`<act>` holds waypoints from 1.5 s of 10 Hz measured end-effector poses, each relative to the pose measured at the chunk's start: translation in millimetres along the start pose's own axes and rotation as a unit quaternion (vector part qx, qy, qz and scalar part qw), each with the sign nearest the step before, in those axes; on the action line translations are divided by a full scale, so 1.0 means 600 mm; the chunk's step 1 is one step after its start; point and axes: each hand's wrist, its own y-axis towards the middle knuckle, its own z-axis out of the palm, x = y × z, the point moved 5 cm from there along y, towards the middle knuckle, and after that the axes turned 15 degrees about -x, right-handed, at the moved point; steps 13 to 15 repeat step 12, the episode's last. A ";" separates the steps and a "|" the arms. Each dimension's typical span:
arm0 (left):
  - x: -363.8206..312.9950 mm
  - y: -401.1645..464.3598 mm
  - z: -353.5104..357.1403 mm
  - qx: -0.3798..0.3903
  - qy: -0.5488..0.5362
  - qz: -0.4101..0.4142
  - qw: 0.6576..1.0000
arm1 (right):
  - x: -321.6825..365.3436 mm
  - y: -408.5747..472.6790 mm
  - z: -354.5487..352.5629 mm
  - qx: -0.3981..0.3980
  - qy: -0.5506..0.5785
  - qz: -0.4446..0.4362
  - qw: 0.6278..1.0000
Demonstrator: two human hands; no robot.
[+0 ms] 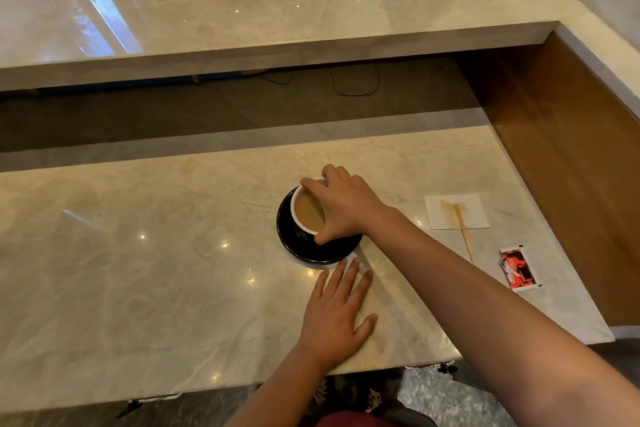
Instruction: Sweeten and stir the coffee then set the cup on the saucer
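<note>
I see the coffee cup point(306, 213) a little right of centre on the lower marble counter point(138, 253), sitting on the black saucer point(313, 250). The cup is dark outside and white inside, round and low, filled nearly to the rim with pale tan, milky coffee; it looks tipped slightly toward 10 o'clock, though I cannot tell whether its base lies flat on the saucer. The saucer is glossy black and wider than the cup, showing most at the cup's 6 o'clock side. My right hand point(346, 206) comes in from 4 o'clock and is curled over the cup's right rim, fingers at the far edge around 12 o'clock and thumb pressed at the near edge around 5 o'clock, so the hand is half closed and gripping the cup. My left hand point(334, 312) lies flat and fully spread on the counter at the saucer's 6 o'clock, palm down, holding nothing, its fingertips just short of the saucer's rim. Out at 3 o'clock from the cup lies a white paper napkin point(457, 211) with a brown stain, and a wooden stir stick point(463, 232) rests across it, its lower end running onto the marble. Farther toward 4 o'clock lies a red and white sugar sachet point(519, 269).
</note>
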 end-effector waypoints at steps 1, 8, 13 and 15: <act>0.002 -0.002 0.001 0.002 -0.005 0.001 1.000 | 0.002 0.003 0.001 0.004 -0.008 0.000 1.000; 0.005 0.002 0.005 -0.002 -0.031 0.005 1.000 | 0.007 -0.014 -0.005 0.033 0.023 0.035 0.999; -0.002 0.005 -0.002 0.006 -0.025 0.003 1.000 | -0.071 -0.096 -0.064 -0.040 -0.029 0.133 0.990; -0.002 0.005 -0.002 0.006 -0.025 0.003 1.000 | -0.071 -0.096 -0.064 -0.040 -0.029 0.133 0.990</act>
